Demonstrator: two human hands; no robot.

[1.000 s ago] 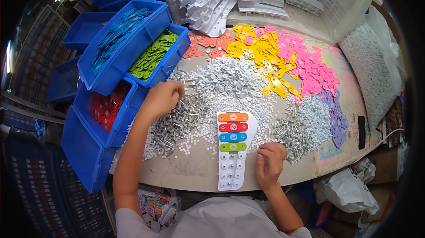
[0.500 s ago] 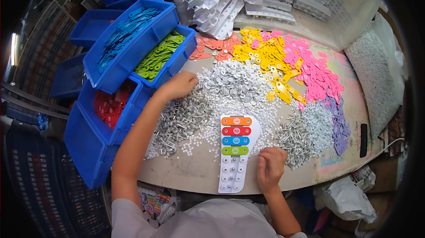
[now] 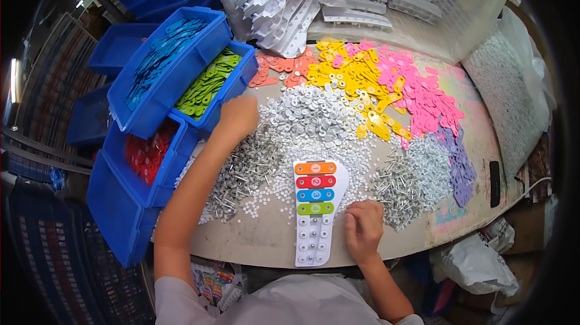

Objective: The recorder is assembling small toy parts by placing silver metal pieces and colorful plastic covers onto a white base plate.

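Head view, two hands (image 3: 365, 229), one board (image 3: 341, 185), four bars (image 3: 315, 196)

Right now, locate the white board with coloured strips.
In the head view, the white board lies below centre, at the near edge of the table, just left of the right hand.

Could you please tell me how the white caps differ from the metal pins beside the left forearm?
The white caps are squat and round, while the metal pins are thin and long. The caps are white; the pins, silvery grey. The caps' heap lies farther from the person than the pins'. Both lie loose on the table.
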